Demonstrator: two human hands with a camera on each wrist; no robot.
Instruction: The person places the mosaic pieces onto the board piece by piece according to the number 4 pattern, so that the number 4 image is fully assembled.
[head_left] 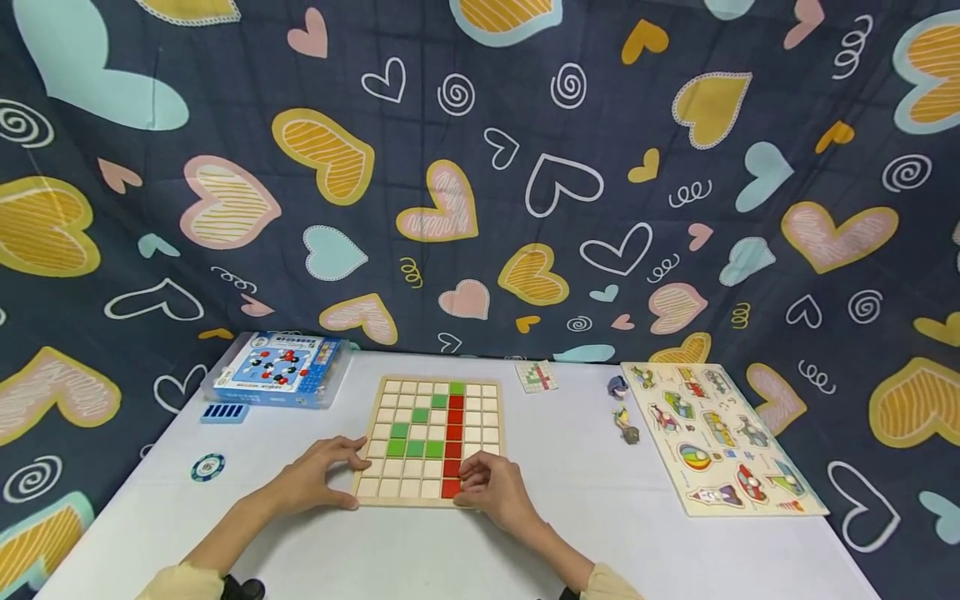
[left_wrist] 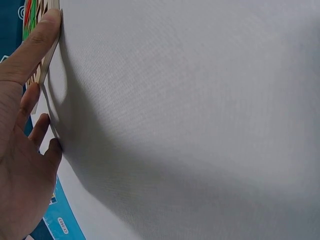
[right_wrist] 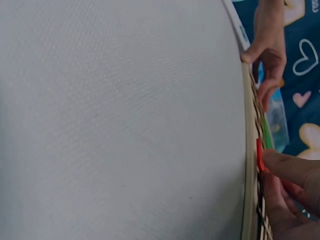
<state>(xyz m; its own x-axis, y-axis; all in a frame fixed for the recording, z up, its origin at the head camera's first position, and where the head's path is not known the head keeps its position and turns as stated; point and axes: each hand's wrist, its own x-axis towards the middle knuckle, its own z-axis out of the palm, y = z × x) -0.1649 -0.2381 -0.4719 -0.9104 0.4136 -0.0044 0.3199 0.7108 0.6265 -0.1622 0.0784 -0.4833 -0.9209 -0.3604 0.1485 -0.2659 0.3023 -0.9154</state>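
Note:
A square wooden grid board lies on the white table, its cells holding cream, green and red square tiles. My left hand rests at the board's lower left corner, thumb against the edge and fingers spread. My right hand is over the lower right part and pinches a red tile, which stands tilted above the board in the right wrist view. Several red tiles form a column right of the middle. Green tiles lie to its left, with one green tile at the column's top.
Behind the board lies a small pattern card. At the left are a boxed set, a blue slotted piece and a round chip. Small figurines and a picture puzzle board are at the right.

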